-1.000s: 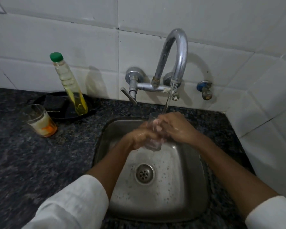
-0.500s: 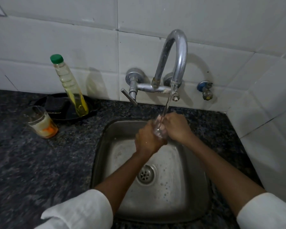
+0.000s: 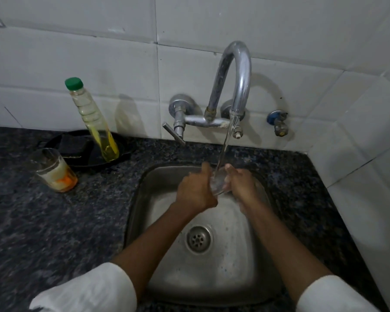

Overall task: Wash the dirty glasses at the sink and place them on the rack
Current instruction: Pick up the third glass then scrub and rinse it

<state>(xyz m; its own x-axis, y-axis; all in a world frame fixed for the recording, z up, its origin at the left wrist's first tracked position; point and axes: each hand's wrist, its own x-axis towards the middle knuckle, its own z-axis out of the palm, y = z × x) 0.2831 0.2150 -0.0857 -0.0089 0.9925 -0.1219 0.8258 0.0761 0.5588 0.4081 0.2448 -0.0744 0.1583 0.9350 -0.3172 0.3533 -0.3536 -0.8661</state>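
A clear glass [image 3: 218, 182] is held between my two hands over the steel sink [image 3: 144, 199], right under the running stream from the curved tap [image 3: 239, 86]. My left hand [image 3: 196, 194] wraps its left side, thumb raised. My right hand [image 3: 241, 185] cups its right side. Most of the glass is hidden by my fingers. A second glass [image 3: 54, 170], dirty with whitish and orange residue, stands on the dark counter to the left.
A bottle of yellow liquid [image 3: 92, 122] with a green cap leans in a black pan [image 3: 81, 149] against the tiled wall. The drain [image 3: 198, 239] lies in the middle of the sink. A small valve [image 3: 278, 122] sticks out at the right. No rack in view.
My hands have shifted back under the stream and turned the glass; the left hand has rotated so its back faces me. The view has pulled slightly back.
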